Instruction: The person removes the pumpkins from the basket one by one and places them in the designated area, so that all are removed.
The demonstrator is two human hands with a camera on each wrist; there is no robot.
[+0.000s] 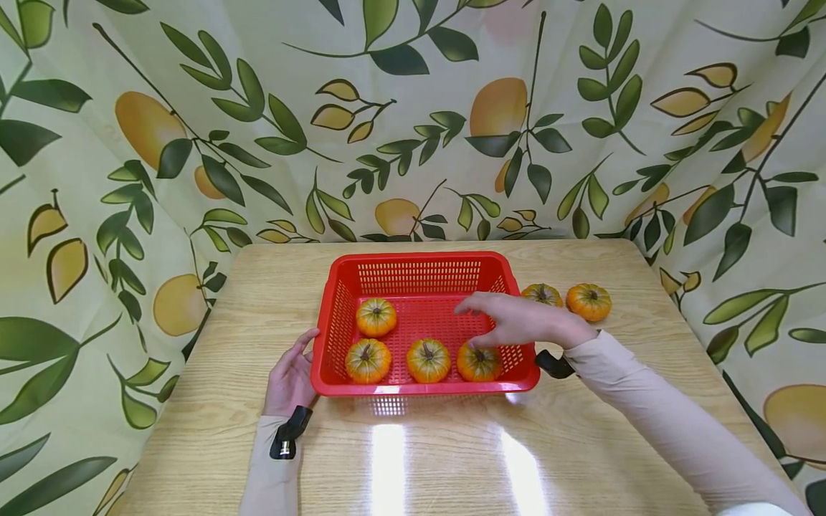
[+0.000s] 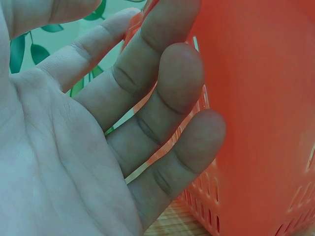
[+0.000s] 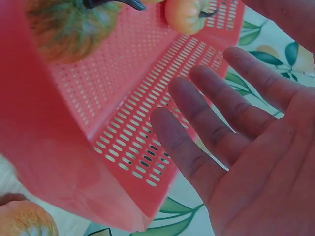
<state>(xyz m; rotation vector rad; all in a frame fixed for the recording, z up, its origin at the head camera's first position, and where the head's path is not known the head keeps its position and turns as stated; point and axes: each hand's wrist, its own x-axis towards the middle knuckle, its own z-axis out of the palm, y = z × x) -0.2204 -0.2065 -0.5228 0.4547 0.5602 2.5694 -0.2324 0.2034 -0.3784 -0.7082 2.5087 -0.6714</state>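
A red plastic basket (image 1: 426, 390) stands on the table with several small orange-and-green pumpkins inside. Two of them, one pumpkin (image 1: 376, 317) behind another pumpkin (image 1: 368, 360), are at its left; a third pumpkin (image 1: 429, 360) sits at the front middle. My left hand (image 1: 293, 376) is at the basket's left side, fingers extended against the wall and rim. Over the basket's right part is my right hand (image 1: 516, 319), its fingers spread and holding nothing in the right wrist view. Below its thumb lies the front right pumpkin (image 1: 479, 362); whether they touch I cannot tell.
Outside the basket's right side, two more pumpkins lie on the wooden table (image 1: 213, 401): one pumpkin (image 1: 542, 293) partly behind my right hand, another pumpkin (image 1: 589, 302) farther right. A leaf-and-fruit patterned cloth (image 1: 413, 129) hangs behind and along both sides.
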